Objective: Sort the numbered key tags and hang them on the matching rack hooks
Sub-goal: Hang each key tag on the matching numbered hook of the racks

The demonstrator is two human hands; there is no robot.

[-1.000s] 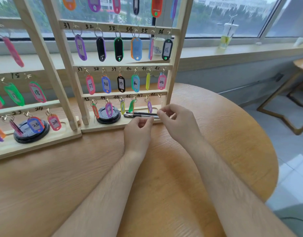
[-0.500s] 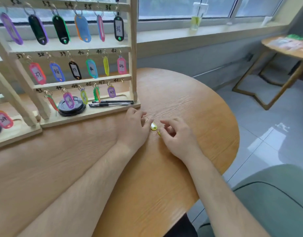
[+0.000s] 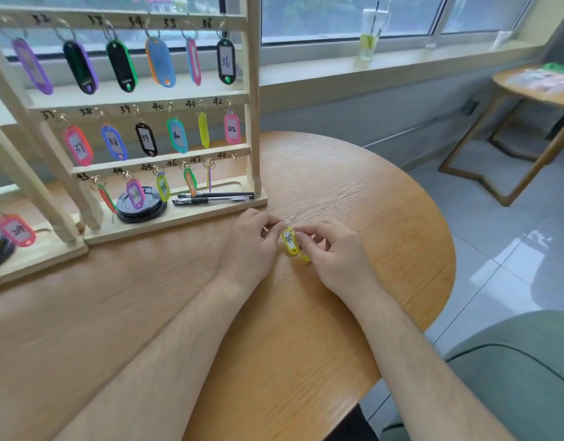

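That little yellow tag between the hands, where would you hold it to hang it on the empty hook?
Pinch the yellow tag low on its flat plastic body, fingers on the two broad faces, coming from the near side. That probably leaves the metal ring at its top free to slip over the bare hook at the bottom row's right end.

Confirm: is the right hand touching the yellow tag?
Touching. The head view shows the right hand pinching the yellow tag by the ring at its top, with the fingertips on it and no gap.
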